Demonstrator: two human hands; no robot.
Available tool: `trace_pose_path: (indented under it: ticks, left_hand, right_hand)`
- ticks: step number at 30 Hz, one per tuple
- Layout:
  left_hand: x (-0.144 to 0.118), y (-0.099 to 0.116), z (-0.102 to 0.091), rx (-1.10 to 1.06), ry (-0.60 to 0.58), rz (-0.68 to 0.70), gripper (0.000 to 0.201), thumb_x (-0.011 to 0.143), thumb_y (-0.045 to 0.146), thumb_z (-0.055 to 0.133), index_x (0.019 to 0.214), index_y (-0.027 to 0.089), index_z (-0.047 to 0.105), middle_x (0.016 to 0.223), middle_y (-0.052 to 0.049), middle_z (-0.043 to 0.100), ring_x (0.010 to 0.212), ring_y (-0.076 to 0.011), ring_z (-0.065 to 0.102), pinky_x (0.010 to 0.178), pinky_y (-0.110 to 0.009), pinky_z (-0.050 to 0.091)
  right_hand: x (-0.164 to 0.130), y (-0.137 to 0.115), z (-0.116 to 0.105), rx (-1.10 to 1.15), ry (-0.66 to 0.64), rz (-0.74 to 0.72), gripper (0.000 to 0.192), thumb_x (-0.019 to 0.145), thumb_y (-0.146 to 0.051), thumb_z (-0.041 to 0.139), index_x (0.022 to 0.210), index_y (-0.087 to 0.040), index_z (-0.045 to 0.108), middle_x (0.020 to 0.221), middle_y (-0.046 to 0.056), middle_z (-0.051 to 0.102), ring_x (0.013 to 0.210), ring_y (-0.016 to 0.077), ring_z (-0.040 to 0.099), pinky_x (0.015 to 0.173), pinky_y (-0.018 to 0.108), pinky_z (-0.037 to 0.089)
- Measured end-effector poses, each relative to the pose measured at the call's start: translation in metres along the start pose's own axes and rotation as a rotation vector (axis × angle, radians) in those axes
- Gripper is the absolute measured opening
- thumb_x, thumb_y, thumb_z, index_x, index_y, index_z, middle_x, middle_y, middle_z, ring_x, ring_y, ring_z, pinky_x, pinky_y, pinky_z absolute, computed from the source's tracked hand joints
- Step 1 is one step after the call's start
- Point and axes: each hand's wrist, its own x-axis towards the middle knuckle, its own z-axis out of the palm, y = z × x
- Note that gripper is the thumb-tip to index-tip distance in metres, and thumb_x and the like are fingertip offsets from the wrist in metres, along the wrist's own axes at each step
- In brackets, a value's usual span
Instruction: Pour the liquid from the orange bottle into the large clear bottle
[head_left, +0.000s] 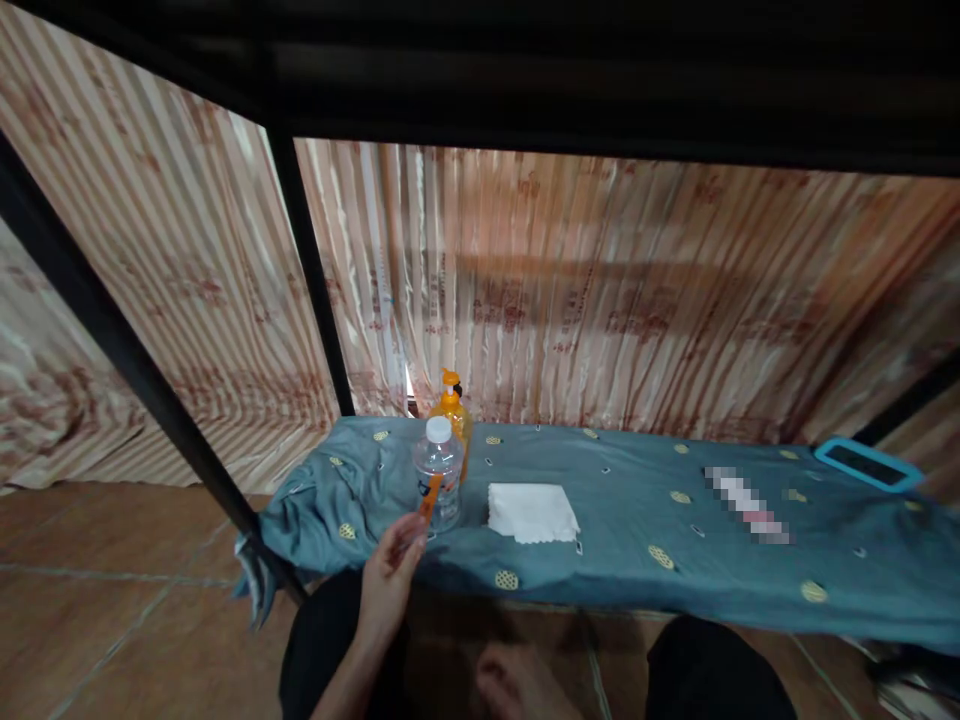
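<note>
So it's a bunk bed [675, 560] with a teal sheet dotted with little gold motifs, black metal frame around it, striped pinkish curtains [600, 300] hanging behind, and a brown tile floor [90, 590] below. On the sheet: a clear water bottle [439, 480] with a white cap, an orange pump bottle [452, 410] right behind it, a folded white cloth [531, 512] just beside, and a phone in a blue case [868, 463] way off at the far end. The person's left hand [390, 580] reaches up from the knees, fingers pinching a small orange stick-like item [430, 497] against the front of the water bottle. The right hand isn't visible.
</note>
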Motion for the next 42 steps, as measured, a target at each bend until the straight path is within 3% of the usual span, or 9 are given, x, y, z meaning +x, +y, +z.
trace_pose_path:
  ticks: [2, 4, 8, 12, 15, 19, 28, 38, 42]
  left_hand:
    - [0.011, 0.02, -0.001, 0.045, 0.047, 0.156, 0.057, 0.061, 0.03, 0.079, 0.113, 0.024, 0.056, 0.129, -0.009, 0.056, 0.128, -0.029, 0.043, 0.109, -0.042, 0.031]
    - [0.027, 0.037, 0.009, 0.171, 0.034, 0.28, 0.071, 0.059, 0.029, 0.079, 0.123, 0.024, 0.048, 0.142, -0.01, 0.043, 0.136, -0.0284, 0.032, 0.114, -0.043, 0.023]
    - [0.067, 0.058, 0.037, 0.473, 0.067, 0.403, 0.085, 0.054, 0.032, 0.078, 0.129, 0.016, 0.041, 0.14, -0.016, 0.042, 0.133, -0.0317, 0.036, 0.112, -0.047, 0.026]
    - [0.095, 0.06, 0.05, 0.645, 0.009, 0.413, 0.058, 0.06, 0.032, 0.068, 0.113, 0.016, 0.051, 0.114, -0.012, 0.061, 0.11, -0.0302, 0.057, 0.096, -0.046, 0.044]
    - [0.101, 0.057, 0.05, 0.731, 0.053, 0.461, 0.053, 0.058, 0.031, 0.066, 0.107, 0.015, 0.052, 0.109, -0.012, 0.062, 0.104, -0.0301, 0.059, 0.089, -0.044, 0.048]
    - [0.097, 0.059, 0.05, 0.794, 0.064, 0.492, 0.038, 0.056, 0.035, 0.064, 0.089, 0.018, 0.054, 0.091, -0.005, 0.064, 0.089, -0.0262, 0.062, 0.079, -0.039, 0.051]
    - [0.091, 0.064, 0.052, 0.793, 0.006, 0.355, 0.047, 0.05, 0.038, 0.068, 0.089, 0.017, 0.055, 0.09, -0.006, 0.065, 0.083, -0.0251, 0.064, 0.073, -0.036, 0.052]
    - [0.095, 0.055, 0.057, 0.778, -0.028, 0.475, 0.05, 0.053, 0.044, 0.067, 0.093, 0.018, 0.053, 0.09, -0.005, 0.063, 0.085, -0.0249, 0.063, 0.077, -0.037, 0.052]
    - [0.093, 0.054, 0.058, 0.768, -0.009, 0.498, 0.046, 0.055, 0.044, 0.068, 0.091, 0.019, 0.054, 0.09, -0.004, 0.062, 0.086, -0.0234, 0.062, 0.079, -0.037, 0.052]
  right_hand:
    - [0.031, -0.007, -0.024, -0.1, 0.085, -0.012, 0.019, 0.092, -0.025, 0.051, 0.082, -0.015, 0.063, 0.068, -0.003, 0.064, 0.064, 0.0129, 0.063, 0.061, 0.03, 0.052]
    - [0.066, -0.023, -0.052, -0.203, 0.205, -0.062, 0.019, 0.095, -0.024, 0.045, 0.094, -0.016, 0.062, 0.08, 0.0, 0.068, 0.075, 0.0146, 0.065, 0.071, 0.034, 0.052]
    - [0.134, -0.063, -0.096, -0.467, 0.375, -0.043, 0.025, 0.093, -0.032, 0.047, 0.107, -0.014, 0.058, 0.092, 0.006, 0.069, 0.086, 0.0199, 0.066, 0.079, 0.041, 0.051]
    - [0.183, -0.085, -0.101, -0.676, 0.375, -0.064, 0.04, 0.09, -0.049, 0.047, 0.094, -0.013, 0.064, 0.089, 0.007, 0.069, 0.086, 0.0203, 0.066, 0.078, 0.041, 0.052]
    - [0.203, -0.085, -0.096, -0.752, 0.325, -0.099, 0.039, 0.089, -0.05, 0.05, 0.09, -0.014, 0.064, 0.088, 0.005, 0.07, 0.086, 0.0192, 0.066, 0.077, 0.04, 0.052]
    - [0.206, -0.08, -0.097, -0.797, 0.309, -0.123, 0.03, 0.09, -0.042, 0.052, 0.094, -0.014, 0.064, 0.091, 0.005, 0.07, 0.086, 0.0189, 0.066, 0.075, 0.038, 0.053]
    - [0.194, -0.072, -0.112, -0.876, 0.214, -0.262, 0.038, 0.091, -0.047, 0.047, 0.089, -0.013, 0.065, 0.087, 0.006, 0.072, 0.083, 0.0184, 0.067, 0.074, 0.037, 0.053]
    - [0.184, -0.071, -0.136, -0.897, 0.137, -0.382, 0.068, 0.091, -0.061, 0.024, 0.102, -0.006, 0.063, 0.09, 0.018, 0.073, 0.09, 0.0279, 0.068, 0.073, 0.036, 0.05]
    - [0.184, -0.082, -0.14, -0.911, 0.081, -0.313, 0.058, 0.095, -0.051, 0.028, 0.094, -0.007, 0.065, 0.091, 0.016, 0.072, 0.09, 0.0255, 0.068, 0.074, 0.038, 0.051]
